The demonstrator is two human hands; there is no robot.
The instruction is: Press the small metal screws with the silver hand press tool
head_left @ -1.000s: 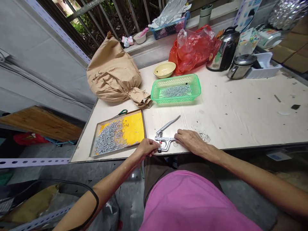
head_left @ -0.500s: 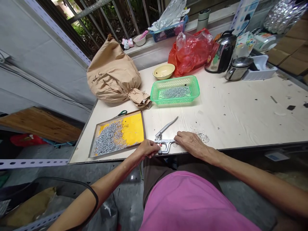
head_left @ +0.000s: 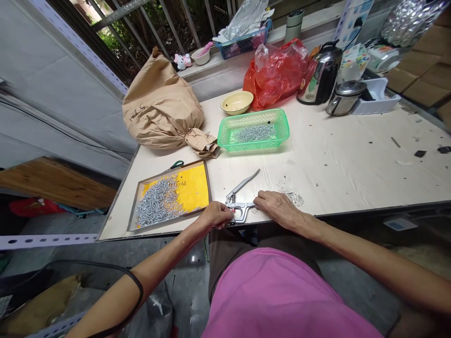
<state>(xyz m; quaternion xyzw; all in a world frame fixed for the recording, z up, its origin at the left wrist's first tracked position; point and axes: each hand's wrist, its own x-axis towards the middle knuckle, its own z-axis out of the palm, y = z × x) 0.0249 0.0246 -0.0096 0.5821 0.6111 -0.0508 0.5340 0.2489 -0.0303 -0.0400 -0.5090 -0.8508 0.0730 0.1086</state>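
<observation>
A grey metal hand-press plier (head_left: pixel 241 205) lies at the table's front edge, its long lever (head_left: pixel 245 182) slanting up and away. A spring and a small red part show near its jaw. At the jaw, my left hand (head_left: pixel 217 215) is closed in a pinch; what sits between its fingertips is hidden. My right hand (head_left: pixel 278 205) has its fingers closed round the end of the plier's fixed handle. Left of the plier is a shallow tray (head_left: pixel 210 188) lined with a yellow sheet (head_left: pixel 197 188), where many small silver metal pieces (head_left: pixel 155 204) are heaped.
Behind the plier stands a green basket (head_left: pixel 225 141) with similar silver pieces. Further back are a brown sack (head_left: pixel 158 103), a cream bowl (head_left: pixel 237 102), a red plastic bag (head_left: pixel 275 77) and a kettle (head_left: pixel 319 75). Green-handled scissors (head_left: pixel 176 165) lie behind the tray.
The whole view has shifted slightly. Both hands keep the same hold at the plier, and nothing else has visibly moved.
</observation>
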